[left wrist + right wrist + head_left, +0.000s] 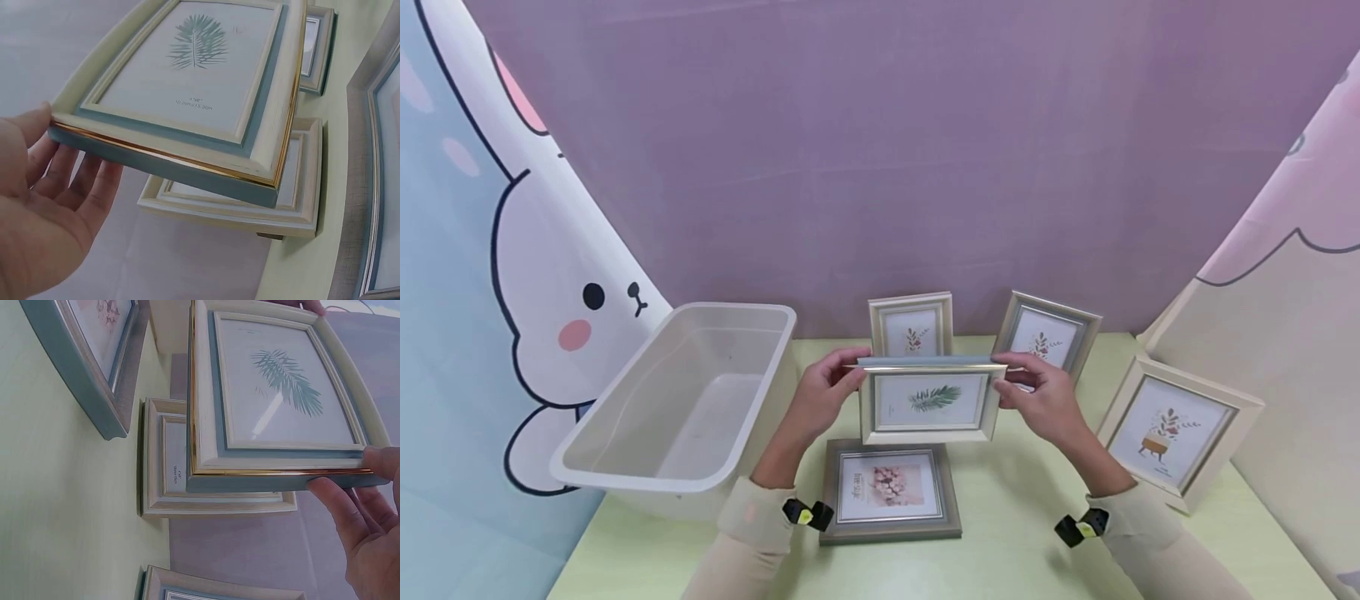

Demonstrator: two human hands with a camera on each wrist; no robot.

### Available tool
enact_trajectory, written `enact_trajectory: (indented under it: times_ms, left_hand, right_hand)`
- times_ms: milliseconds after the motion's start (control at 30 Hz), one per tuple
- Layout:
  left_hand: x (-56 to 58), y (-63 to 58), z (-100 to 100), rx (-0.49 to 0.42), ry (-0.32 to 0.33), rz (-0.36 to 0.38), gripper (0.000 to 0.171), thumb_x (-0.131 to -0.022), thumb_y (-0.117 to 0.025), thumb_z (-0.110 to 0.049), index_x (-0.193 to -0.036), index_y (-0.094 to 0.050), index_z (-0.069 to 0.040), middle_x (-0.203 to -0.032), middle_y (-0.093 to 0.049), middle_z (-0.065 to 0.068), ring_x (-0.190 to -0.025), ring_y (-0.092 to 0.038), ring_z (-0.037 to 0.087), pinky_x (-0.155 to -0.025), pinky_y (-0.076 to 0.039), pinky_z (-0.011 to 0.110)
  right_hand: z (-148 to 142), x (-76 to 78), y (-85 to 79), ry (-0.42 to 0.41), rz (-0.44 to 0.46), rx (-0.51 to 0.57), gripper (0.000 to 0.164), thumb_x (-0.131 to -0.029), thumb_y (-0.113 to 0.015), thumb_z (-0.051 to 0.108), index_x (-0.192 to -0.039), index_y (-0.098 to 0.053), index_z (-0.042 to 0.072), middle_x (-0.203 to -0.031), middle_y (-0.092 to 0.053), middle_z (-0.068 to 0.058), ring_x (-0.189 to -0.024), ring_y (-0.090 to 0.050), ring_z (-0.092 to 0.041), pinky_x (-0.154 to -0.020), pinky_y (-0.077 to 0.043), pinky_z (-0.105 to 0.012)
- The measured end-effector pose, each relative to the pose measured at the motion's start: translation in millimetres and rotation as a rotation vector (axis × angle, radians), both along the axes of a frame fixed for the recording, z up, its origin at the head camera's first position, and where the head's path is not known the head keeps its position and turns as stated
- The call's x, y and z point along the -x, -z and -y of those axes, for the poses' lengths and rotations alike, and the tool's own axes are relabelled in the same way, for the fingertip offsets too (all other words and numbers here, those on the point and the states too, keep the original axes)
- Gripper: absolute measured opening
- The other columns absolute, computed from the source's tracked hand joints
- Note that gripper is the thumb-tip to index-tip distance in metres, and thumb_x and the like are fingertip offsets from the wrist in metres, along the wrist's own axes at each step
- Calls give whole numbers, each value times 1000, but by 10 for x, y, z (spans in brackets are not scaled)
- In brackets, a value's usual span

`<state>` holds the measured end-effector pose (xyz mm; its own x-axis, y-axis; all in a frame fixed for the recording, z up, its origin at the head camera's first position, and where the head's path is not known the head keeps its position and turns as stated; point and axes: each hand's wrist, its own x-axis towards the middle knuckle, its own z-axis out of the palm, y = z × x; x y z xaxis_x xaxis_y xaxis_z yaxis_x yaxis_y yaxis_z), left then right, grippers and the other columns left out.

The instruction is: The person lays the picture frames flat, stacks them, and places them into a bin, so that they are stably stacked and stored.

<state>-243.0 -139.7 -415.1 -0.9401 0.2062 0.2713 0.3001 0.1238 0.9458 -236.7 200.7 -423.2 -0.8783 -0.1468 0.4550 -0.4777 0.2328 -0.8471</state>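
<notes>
Both hands hold up one cream picture frame [931, 404] with a green leaf print, lying sideways. My left hand [820, 396] pinches its left end near the upper corner, thumb on the front and fingers behind. At the opposite end my right hand [1043, 398] grips the other upper corner the same way. A thin gold line and blue-grey side show along the edge in the left wrist view [169, 156]. Below it, a grey-brown picture frame [891, 492] with a pink flower print lies flat on the table, its far edge overlapped by the held frame in the head view.
A pale plastic bin [752, 433] stands at the left. Behind the held frame stand a small cream frame [912, 325] and a grey frame [1047, 333]. Another cream frame [1180, 429] with a plant print leans at the right, close to the right forearm. A purple cloth [925, 167] hangs behind.
</notes>
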Motion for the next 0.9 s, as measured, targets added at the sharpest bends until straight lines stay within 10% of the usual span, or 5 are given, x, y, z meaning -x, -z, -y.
enact_trajectory:
  times_ms: [233, 667, 900]
  left_hand:
    - [-54, 21, 7, 20, -62, 31, 28, -101, -62, -9, -127, -67, -1, -102, -66, 19, -82, -60, 11, -75, -59, 24]
    - [-56, 228, 95, 26, -206, 235, 25, -100, -64, -10, -123, -70, -2, -102, -69, 15, -82, -64, 14, -70, -62, 32]
    - [-103, 328, 168, 105, -296, 298, 27, -100, -64, -16, -123, -72, -3, -107, -69, 15, -78, -64, 14, -70, -63, 33]
  right_hand:
    - [60, 5, 14, 14, 127, -45, 34, -91, -69, -5, -124, -65, -6, -108, -63, -28, -82, -71, -2, -62, -63, -34]
    - [228, 9, 230, -38, 318, -136, 38, -97, -68, 8, -135, -61, 4, -114, -67, -28, -92, -75, -32, -65, -63, -37]
    - [369, 37, 379, -39, 428, -122, 42, -97, -67, 8, -138, -58, 6, -113, -68, -25, -89, -73, -25, -63, -63, -39]
